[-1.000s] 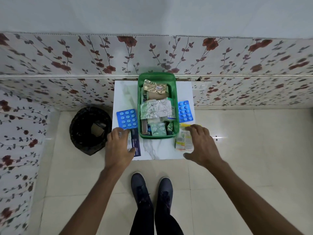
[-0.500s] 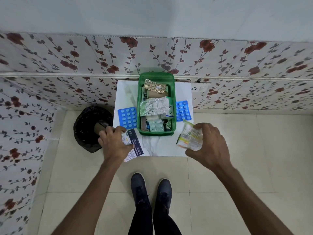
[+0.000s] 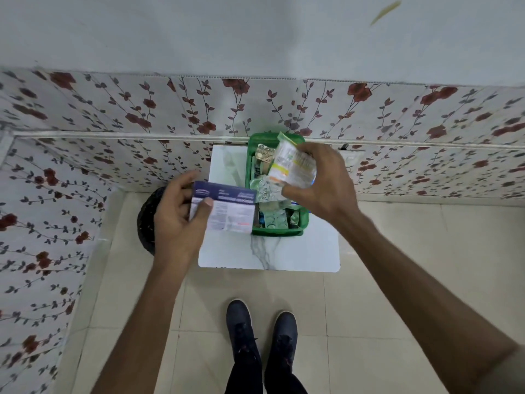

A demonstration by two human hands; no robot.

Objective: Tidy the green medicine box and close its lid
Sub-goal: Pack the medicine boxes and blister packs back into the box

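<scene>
Green box (image 3: 277, 231) open, crammed with foil pill strips, below both hands. Left hand (image 3: 176, 214) grips a blue-white carton (image 3: 227, 209); right hand (image 3: 324, 186) grips a crinkled packet (image 3: 292, 163).

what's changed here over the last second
Both hands lifted their packs off the white table: the left hand raised the blue-and-white medicine carton, the right hand carried the clear pouch up over the green medicine box. The box stayed put, still open and full.
</scene>
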